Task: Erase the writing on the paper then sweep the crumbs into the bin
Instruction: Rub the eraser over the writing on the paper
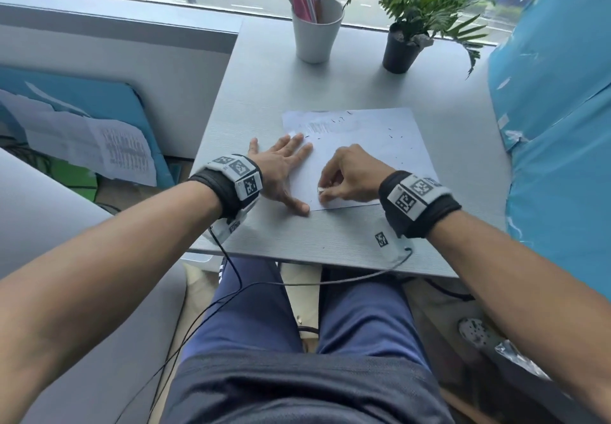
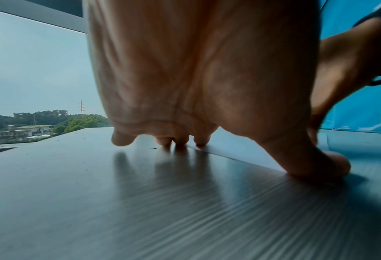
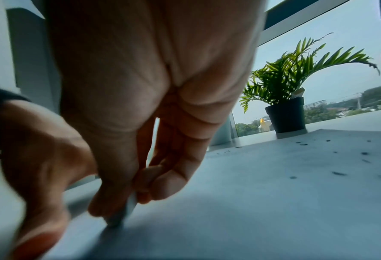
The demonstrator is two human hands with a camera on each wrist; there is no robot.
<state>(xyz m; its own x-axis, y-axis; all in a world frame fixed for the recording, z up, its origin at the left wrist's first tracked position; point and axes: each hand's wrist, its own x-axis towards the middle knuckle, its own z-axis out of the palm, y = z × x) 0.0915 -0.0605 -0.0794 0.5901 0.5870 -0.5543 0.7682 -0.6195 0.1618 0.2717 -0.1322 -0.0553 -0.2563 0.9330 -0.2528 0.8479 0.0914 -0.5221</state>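
Observation:
A white sheet of paper (image 1: 373, 149) lies on the grey desk (image 1: 264, 93), with faint pencil marks (image 1: 319, 126) near its far left corner and dark eraser crumbs (image 1: 393, 134) scattered over it. My left hand (image 1: 281, 172) lies flat with fingers spread, pressing down the paper's left edge; thumb and fingertips (image 2: 180, 141) touch the surface. My right hand (image 1: 344, 179) pinches a small white eraser (image 1: 321, 190) and presses it against the paper near its front left corner; the eraser (image 3: 129, 207) shows between thumb and fingers. Crumbs (image 3: 338, 173) dot the sheet. No bin is in view.
A white cup of pens (image 1: 316, 27) and a potted plant (image 1: 401, 48) stand at the desk's far edge by the window. A blue covered surface (image 1: 555, 109) borders the right side. Papers (image 1: 99, 146) lie on a blue board to the left, below the desk.

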